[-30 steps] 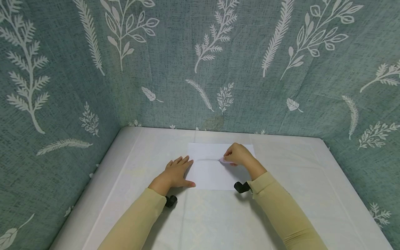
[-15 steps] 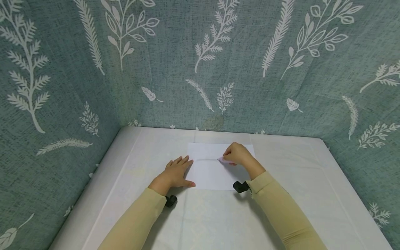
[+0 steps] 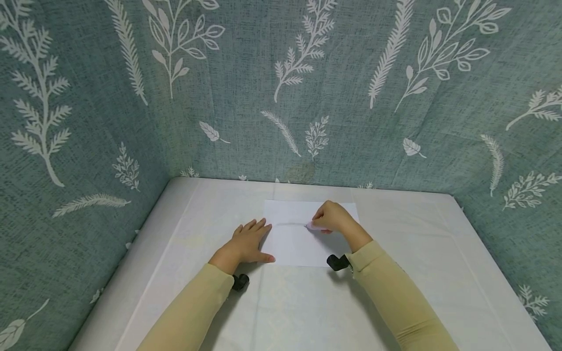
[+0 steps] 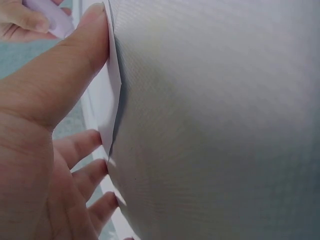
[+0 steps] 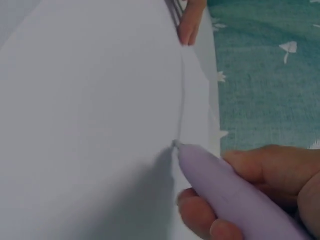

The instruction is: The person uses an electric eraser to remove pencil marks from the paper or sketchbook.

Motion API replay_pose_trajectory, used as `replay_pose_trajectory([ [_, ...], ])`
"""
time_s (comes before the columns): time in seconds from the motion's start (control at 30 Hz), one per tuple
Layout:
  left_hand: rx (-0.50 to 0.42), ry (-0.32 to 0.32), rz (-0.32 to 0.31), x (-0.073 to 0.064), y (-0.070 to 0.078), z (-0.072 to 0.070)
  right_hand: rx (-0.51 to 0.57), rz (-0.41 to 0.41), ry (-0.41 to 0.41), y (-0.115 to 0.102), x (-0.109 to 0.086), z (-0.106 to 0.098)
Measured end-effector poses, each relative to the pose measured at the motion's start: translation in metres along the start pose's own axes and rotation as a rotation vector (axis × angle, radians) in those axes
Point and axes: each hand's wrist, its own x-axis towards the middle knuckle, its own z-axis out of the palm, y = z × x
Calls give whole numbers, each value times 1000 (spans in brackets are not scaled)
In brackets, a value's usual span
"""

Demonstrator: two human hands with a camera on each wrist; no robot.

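A white sheet of paper (image 3: pixel 294 248) lies on the white-covered table. My left hand (image 3: pixel 246 243) rests spread at the sheet's left edge, its thumb and fingertips on the paper in the left wrist view. Between thumb and fingers my right hand (image 3: pixel 337 218) grips a thick lilac pen-shaped tool (image 5: pixel 220 185) with a small grey tip. That tip touches the paper near the middle of the sheet. From it a thin grey line (image 5: pixel 183 95) runs across the paper toward the left hand. The rear end of the tool is hidden in the right hand.
The white table cover (image 3: pixel 210 204) extends around the sheet on all sides. Behind the table and along both sides hangs a green cloth (image 3: pixel 246 131) with white leaf prints. A small black device (image 3: pixel 337 263) sits at the right wrist, another black device (image 3: pixel 240 282) at the left.
The right hand and the lilac tool have shifted very slightly to the left over the paper. The left hand and the sheet stay where they were.
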Motion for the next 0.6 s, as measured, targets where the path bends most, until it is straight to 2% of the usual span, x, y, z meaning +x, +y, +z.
replay_pose_trajectory([
  [0.23,-8,-2,-1,-2,1,-1,-1,37,29,-1,-1,-2],
  [0.43,-8,1,0,-2,1,-2,12,12,3,-3,-2,-1],
  [0.6,-10,1,1,-2,1,-1,9,33,32,-2,-1,0],
])
